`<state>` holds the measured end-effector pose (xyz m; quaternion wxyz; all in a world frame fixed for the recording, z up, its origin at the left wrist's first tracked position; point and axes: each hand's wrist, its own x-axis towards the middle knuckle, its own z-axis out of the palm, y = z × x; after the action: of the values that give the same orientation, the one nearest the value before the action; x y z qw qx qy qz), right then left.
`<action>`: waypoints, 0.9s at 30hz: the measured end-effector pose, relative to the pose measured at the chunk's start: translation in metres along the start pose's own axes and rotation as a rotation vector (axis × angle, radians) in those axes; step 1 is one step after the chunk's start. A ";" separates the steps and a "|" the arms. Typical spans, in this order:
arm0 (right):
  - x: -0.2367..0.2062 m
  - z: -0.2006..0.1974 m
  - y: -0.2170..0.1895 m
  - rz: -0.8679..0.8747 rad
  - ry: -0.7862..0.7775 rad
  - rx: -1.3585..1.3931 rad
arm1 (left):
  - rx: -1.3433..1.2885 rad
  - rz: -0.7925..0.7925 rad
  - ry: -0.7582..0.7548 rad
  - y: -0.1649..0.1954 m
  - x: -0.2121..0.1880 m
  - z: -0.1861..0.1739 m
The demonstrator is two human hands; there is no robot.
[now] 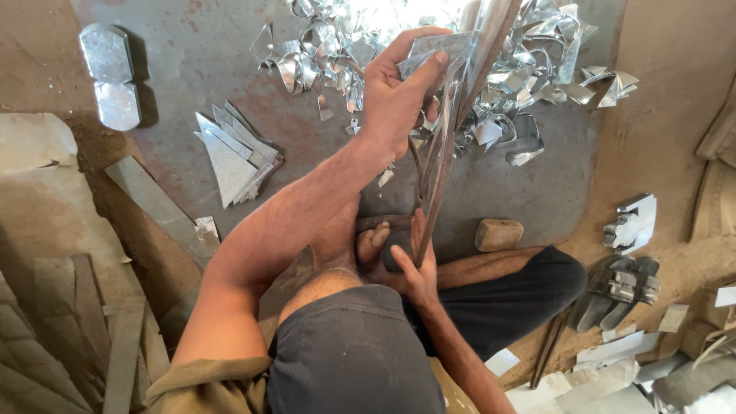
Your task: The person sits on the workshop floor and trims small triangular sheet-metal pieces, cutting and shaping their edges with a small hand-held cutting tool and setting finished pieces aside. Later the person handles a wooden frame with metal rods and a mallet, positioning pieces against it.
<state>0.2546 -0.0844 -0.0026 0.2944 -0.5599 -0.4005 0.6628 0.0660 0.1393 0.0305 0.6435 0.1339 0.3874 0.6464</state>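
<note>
pinching metal sheet piece (pixel 437 47) in left hand (pixel 395 96) fingers; right hand (pixel 418 268) fingers wrapped round shears handle (pixel 433 207).

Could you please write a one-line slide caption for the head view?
Seated on the floor, left hand feeds a metal sheet piece into long shears gripped by right hand, beside shiny offcuts.

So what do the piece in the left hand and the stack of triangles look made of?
The piece in the left hand looks like thin sheet metal, dull grey and faintly mottled, perhaps galvanised. The triangles look the same: flat, sharp-edged, silvery grey. The curled scraps shine like bright cut metal.
</note>
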 end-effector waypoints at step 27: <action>0.006 -0.002 -0.001 -0.103 0.025 -0.231 | -0.012 0.024 -0.015 0.007 -0.005 0.002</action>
<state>0.2551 -0.0784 -0.0051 0.2668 -0.5771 -0.4988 0.5891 0.0629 0.1362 0.0381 0.6394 0.1398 0.3771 0.6553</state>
